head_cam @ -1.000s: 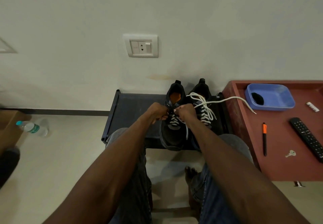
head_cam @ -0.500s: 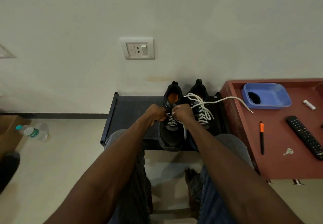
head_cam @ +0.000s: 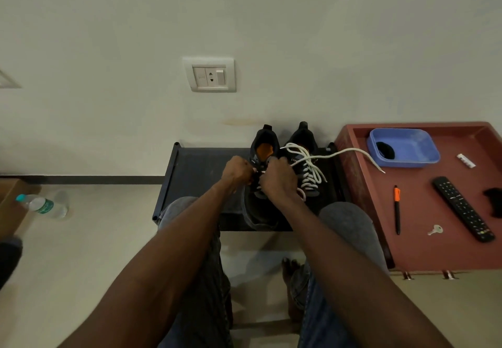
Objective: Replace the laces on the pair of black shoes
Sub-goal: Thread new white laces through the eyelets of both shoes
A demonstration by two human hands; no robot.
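Both hands worked at the upper eyelets of the left shoe [head_cam: 262,184], which sat on the dark rack [head_cam: 201,168] against the wall with the right shoe [head_cam: 305,162] touching it on the far side from the socket. The left hand [head_cam: 235,171] and the right hand [head_cam: 277,181] were curled tight with knuckles up, each apparently pinching a bit of white lace [head_cam: 312,165] — the fingertips were hidden, so which strand each held could not be told for sure.

The likeliest slip was at the loose end: one long tail ran from the right shoe out over the edge of the red counter [head_cam: 423,249], its tip lying just short of the blue tray [head_cam: 429,157]. A sharp tug on the left shoe could have jostled the pair and dragged that tail off the counter, or loosened rows already threaded. A missed or crossed eyelet was also a fair risk, since the hands covered the work.

Counted: two black shoes, two hands, one blue tray, one pen [head_cam: 397,209], one remote [head_cam: 463,207], one key [head_cam: 436,230], one water bottle [head_cam: 42,206] on the floor far from the rack — and one wall socket [head_cam: 210,74] above it.
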